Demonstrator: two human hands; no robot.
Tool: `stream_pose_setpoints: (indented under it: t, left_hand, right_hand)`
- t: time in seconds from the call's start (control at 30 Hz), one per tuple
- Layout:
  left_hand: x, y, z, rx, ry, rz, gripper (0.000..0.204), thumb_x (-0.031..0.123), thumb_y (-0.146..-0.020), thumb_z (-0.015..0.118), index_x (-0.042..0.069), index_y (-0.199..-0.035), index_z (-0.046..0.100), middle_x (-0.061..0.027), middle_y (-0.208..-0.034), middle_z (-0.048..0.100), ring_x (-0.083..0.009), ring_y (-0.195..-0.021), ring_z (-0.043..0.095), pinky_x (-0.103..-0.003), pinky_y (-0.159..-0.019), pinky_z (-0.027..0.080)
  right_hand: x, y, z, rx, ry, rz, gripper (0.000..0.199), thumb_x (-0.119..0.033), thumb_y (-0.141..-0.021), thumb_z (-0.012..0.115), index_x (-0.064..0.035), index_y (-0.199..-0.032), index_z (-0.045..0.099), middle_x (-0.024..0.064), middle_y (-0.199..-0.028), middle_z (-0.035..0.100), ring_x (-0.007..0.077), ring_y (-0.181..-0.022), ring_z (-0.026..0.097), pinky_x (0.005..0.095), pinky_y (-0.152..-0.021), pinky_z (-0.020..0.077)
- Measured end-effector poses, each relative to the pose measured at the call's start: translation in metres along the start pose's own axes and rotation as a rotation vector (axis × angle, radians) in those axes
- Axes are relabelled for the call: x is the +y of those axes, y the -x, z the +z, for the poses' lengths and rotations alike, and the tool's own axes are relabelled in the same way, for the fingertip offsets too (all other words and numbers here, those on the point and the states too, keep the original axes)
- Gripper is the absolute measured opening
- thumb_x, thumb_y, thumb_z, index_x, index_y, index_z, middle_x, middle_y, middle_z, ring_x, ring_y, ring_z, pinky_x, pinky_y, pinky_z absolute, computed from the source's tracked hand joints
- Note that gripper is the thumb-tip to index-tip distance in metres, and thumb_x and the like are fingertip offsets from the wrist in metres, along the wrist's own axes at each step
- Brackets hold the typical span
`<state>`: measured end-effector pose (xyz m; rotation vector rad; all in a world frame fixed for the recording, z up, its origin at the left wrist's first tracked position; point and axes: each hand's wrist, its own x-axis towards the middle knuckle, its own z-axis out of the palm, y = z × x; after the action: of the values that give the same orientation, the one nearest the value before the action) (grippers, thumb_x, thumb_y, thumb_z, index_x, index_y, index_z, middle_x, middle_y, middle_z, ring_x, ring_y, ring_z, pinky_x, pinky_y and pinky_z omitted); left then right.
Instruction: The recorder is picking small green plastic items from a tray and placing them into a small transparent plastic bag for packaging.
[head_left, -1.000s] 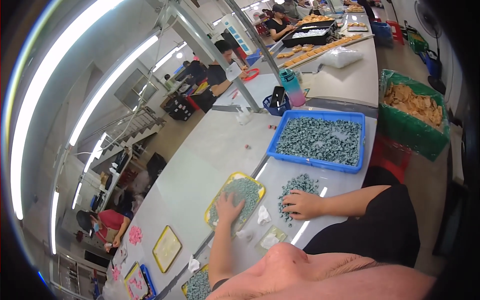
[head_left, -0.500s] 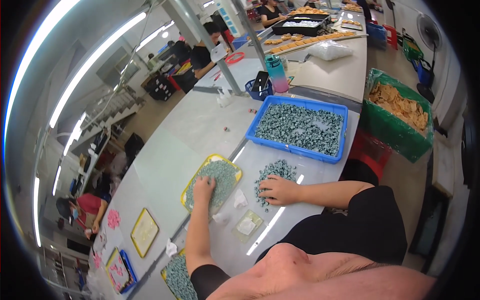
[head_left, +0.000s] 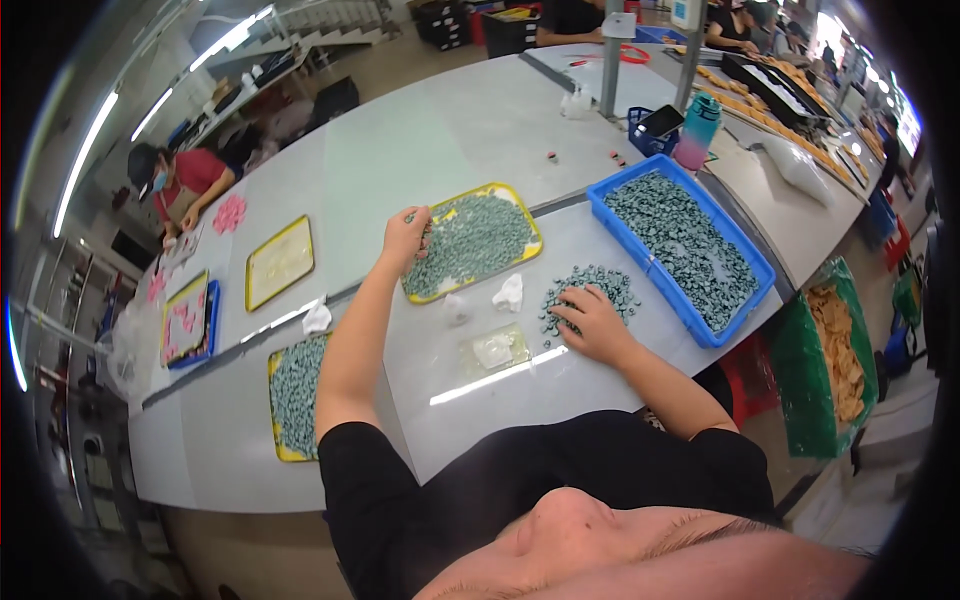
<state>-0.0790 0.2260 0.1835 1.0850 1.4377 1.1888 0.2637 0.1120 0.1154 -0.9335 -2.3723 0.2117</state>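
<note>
1. You are resting your right hand (head_left: 592, 322) on the near edge of a loose pile of small grey-green pieces (head_left: 590, 286) lying straight on the grey table (head_left: 400, 150). Your fingers are lying flat and slightly spread over the nearest pieces, pressing on them rather than pinching; I cannot tell whether any piece is lifted.

2. You are reaching your left hand (head_left: 406, 238) out to the far left rim of the yellow tray (head_left: 527, 222), which is filled with the same grey-green pieces. The fingers are curling together near the tips, apparently around a piece or two, but the pictures are too small to confirm it.

3. The relation that matters: the loose pile is lying just beyond your right fingertips, away from your body, and the yellow tray is sitting to the left of that pile, with a white crumpled scrap (head_left: 509, 291) between them. The tray's long axis is running left to right, tilting away on the right side.

4. The blue bin (head_left: 760, 262), heaped with more pieces, is standing just right of the pile, so your right hand is the nearer one to both pile and bin, and your left hand to the tray.

5. A second yellow tray of pieces (head_left: 272, 410) is waiting by your left elbow.
</note>
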Motion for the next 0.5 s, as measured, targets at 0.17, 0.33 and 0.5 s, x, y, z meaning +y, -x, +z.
stream_pose_setpoints:
  t: [0.17, 0.33, 0.5]
  left_hand:
    - [-0.047, 0.051, -0.064, 0.061, -0.088, -0.025, 0.025, 0.030, -0.088, 0.057, 0.007, -0.078, 0.057, -0.0019, -0.067, 0.050, -0.0093, -0.049, 0.045, -0.025, -0.040, 0.035]
    - [-0.145, 0.119, -0.090, 0.332, -0.780, 0.691, 0.018, 0.025, -0.083, 0.062, 0.007, -0.080, 0.061, -0.0080, -0.070, 0.053, -0.0189, -0.062, 0.056, -0.030, -0.049, 0.044]
    - [-0.159, 0.178, -0.085, 0.187, -1.102, 0.619, 0.017, 0.016, -0.072, 0.069, 0.007, -0.086, 0.062, -0.0089, -0.085, 0.057, -0.0278, -0.077, 0.058, -0.037, -0.068, 0.047]
  right_hand:
    - [-0.009, -0.013, 0.036, -0.024, 0.023, 0.010, 0.030, -0.016, -0.076, 0.063, -0.0100, -0.106, 0.062, 0.0094, -0.113, 0.055, 0.0267, -0.115, 0.048, 0.0451, -0.102, 0.0297]
    - [-0.019, -0.021, 0.069, -0.053, 0.028, 0.046, 0.032, -0.014, -0.075, 0.064, -0.0096, -0.107, 0.062, 0.0093, -0.115, 0.055, 0.0269, -0.117, 0.047, 0.0452, -0.103, 0.0295]
    - [-0.022, -0.031, 0.086, -0.067, 0.040, 0.024, 0.032, -0.015, -0.075, 0.065, -0.0104, -0.106, 0.062, 0.0095, -0.113, 0.056, 0.0267, -0.115, 0.049, 0.0463, -0.102, 0.0305]
